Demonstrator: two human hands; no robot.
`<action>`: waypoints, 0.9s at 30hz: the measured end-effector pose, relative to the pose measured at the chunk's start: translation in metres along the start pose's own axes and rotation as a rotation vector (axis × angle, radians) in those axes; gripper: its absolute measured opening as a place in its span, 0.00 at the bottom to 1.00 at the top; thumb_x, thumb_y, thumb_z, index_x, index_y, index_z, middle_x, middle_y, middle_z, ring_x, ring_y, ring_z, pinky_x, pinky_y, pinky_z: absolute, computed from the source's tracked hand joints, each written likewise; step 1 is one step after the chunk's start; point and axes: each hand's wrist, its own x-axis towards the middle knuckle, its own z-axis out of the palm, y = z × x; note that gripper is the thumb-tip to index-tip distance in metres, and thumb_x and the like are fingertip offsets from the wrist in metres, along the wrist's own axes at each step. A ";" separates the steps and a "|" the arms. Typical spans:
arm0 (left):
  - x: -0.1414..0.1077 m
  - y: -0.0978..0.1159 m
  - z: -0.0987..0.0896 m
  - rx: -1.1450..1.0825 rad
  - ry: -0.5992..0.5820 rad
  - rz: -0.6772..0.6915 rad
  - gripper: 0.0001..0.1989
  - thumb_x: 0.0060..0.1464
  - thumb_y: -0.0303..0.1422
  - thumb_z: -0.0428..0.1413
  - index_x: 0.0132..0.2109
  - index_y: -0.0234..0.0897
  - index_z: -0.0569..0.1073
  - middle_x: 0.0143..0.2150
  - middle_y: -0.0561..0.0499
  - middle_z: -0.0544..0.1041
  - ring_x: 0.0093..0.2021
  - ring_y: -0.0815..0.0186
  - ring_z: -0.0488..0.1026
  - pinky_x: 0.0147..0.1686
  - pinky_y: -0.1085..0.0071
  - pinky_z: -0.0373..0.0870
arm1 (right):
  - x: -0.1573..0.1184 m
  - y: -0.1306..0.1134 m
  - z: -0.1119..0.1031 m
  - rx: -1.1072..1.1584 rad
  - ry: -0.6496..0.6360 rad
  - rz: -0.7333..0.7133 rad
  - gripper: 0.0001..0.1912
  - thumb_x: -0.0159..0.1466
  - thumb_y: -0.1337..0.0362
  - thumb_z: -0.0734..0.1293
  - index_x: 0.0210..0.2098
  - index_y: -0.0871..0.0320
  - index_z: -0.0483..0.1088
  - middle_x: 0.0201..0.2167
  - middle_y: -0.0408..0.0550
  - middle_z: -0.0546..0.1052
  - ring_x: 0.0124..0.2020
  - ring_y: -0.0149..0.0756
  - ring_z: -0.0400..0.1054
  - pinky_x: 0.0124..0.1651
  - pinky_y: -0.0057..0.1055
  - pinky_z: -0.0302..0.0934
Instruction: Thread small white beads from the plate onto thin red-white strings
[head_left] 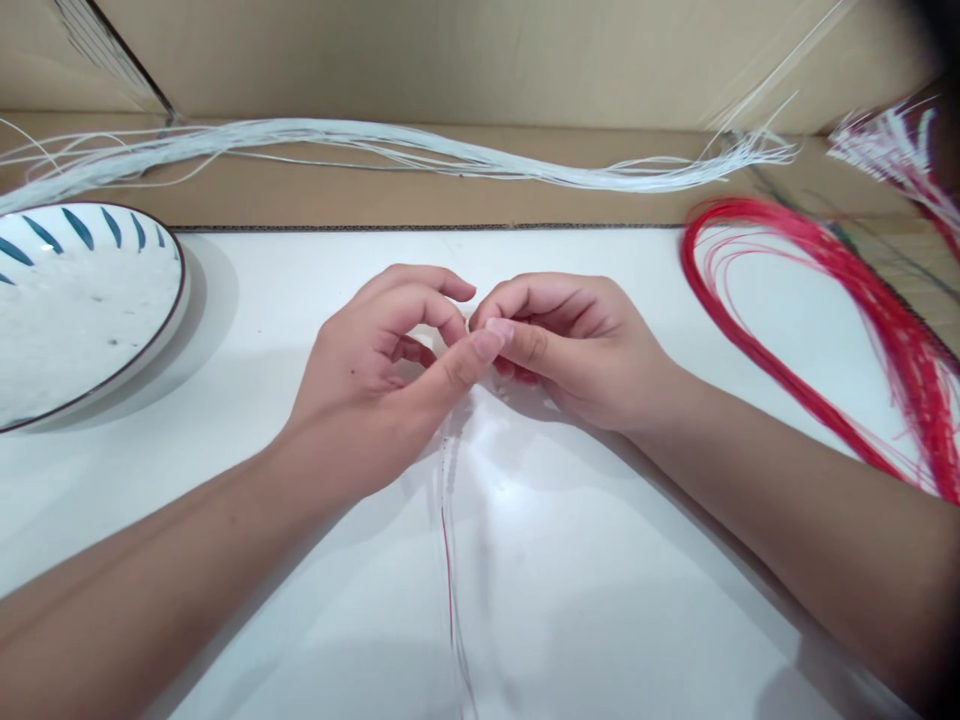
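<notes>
My left hand (pixel 397 370) and my right hand (pixel 577 345) meet fingertip to fingertip above the white table. Thumb and index finger are pinched together on each hand, and the thumb tips touch. What lies between the fingertips is too small and hidden to make out. Below the pinch, thin strands (pixel 448 560), one part red and others pale, run down toward the near edge of the view.
A white plate (pixel 82 310) with blue-green leaf marks sits at the left. Long white strands (pixel 337 135) lie along the cardboard (pixel 420 205) at the back. A looped bundle of red strands (pixel 795 400) rests at the right, beside white-tipped ones (pixel 889 150).
</notes>
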 end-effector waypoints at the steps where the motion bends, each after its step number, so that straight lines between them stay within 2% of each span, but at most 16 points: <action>1: 0.000 -0.001 0.001 -0.013 -0.005 -0.016 0.09 0.58 0.36 0.65 0.31 0.41 0.76 0.48 0.49 0.78 0.44 0.65 0.78 0.32 0.75 0.77 | 0.000 0.000 0.000 0.003 0.006 0.001 0.13 0.63 0.59 0.77 0.31 0.61 0.74 0.24 0.42 0.72 0.24 0.24 0.61 0.26 0.26 0.56; 4: 0.001 -0.003 0.002 -0.026 -0.034 -0.049 0.06 0.58 0.35 0.64 0.34 0.40 0.77 0.50 0.48 0.76 0.41 0.66 0.77 0.29 0.75 0.75 | 0.000 0.000 0.000 -0.034 0.049 -0.003 0.14 0.62 0.57 0.77 0.30 0.61 0.74 0.25 0.42 0.73 0.24 0.25 0.61 0.25 0.26 0.56; 7: -0.001 -0.004 0.001 -0.042 -0.069 -0.060 0.01 0.58 0.30 0.62 0.37 0.40 0.77 0.52 0.49 0.75 0.31 0.72 0.74 0.23 0.76 0.71 | 0.001 -0.001 -0.001 -0.109 0.126 -0.026 0.16 0.61 0.54 0.78 0.29 0.60 0.74 0.25 0.42 0.73 0.24 0.25 0.61 0.25 0.26 0.57; 9: -0.002 -0.004 0.000 -0.055 -0.083 -0.079 0.01 0.58 0.29 0.62 0.38 0.40 0.77 0.53 0.49 0.75 0.26 0.75 0.71 0.20 0.77 0.69 | 0.002 -0.001 -0.001 -0.150 0.145 -0.057 0.16 0.60 0.53 0.78 0.29 0.59 0.75 0.24 0.42 0.72 0.24 0.25 0.60 0.25 0.27 0.57; 11: -0.002 -0.003 -0.001 -0.053 -0.080 -0.084 0.02 0.58 0.31 0.63 0.36 0.40 0.77 0.53 0.49 0.75 0.28 0.74 0.72 0.21 0.77 0.70 | 0.002 -0.002 -0.002 -0.174 0.128 -0.081 0.16 0.61 0.54 0.77 0.29 0.59 0.75 0.24 0.41 0.72 0.23 0.25 0.60 0.26 0.27 0.58; 14: -0.001 -0.001 -0.001 -0.003 -0.057 -0.036 0.06 0.59 0.34 0.64 0.34 0.41 0.78 0.50 0.50 0.77 0.39 0.68 0.77 0.29 0.77 0.76 | 0.001 -0.003 -0.002 -0.198 0.099 -0.082 0.16 0.62 0.52 0.76 0.28 0.59 0.76 0.24 0.41 0.72 0.23 0.25 0.60 0.26 0.27 0.58; 16: 0.000 -0.001 -0.001 0.041 -0.051 -0.010 0.07 0.60 0.35 0.63 0.33 0.42 0.78 0.49 0.50 0.78 0.44 0.66 0.78 0.32 0.75 0.76 | 0.001 -0.004 -0.001 -0.207 0.091 -0.079 0.17 0.62 0.52 0.76 0.28 0.59 0.75 0.24 0.41 0.72 0.23 0.25 0.60 0.26 0.27 0.58; 22: 0.001 -0.002 -0.002 0.086 -0.043 -0.022 0.09 0.58 0.35 0.63 0.29 0.43 0.77 0.48 0.51 0.79 0.41 0.62 0.78 0.27 0.71 0.73 | 0.001 -0.003 -0.001 -0.191 0.097 -0.093 0.18 0.60 0.52 0.77 0.28 0.60 0.74 0.23 0.41 0.71 0.23 0.25 0.58 0.26 0.27 0.57; 27: 0.002 -0.002 0.000 -0.001 -0.028 -0.019 0.07 0.56 0.37 0.66 0.31 0.43 0.78 0.46 0.49 0.79 0.40 0.64 0.78 0.29 0.73 0.76 | 0.000 -0.003 -0.001 -0.132 0.078 -0.032 0.17 0.61 0.52 0.77 0.29 0.59 0.75 0.23 0.42 0.70 0.24 0.26 0.59 0.26 0.28 0.56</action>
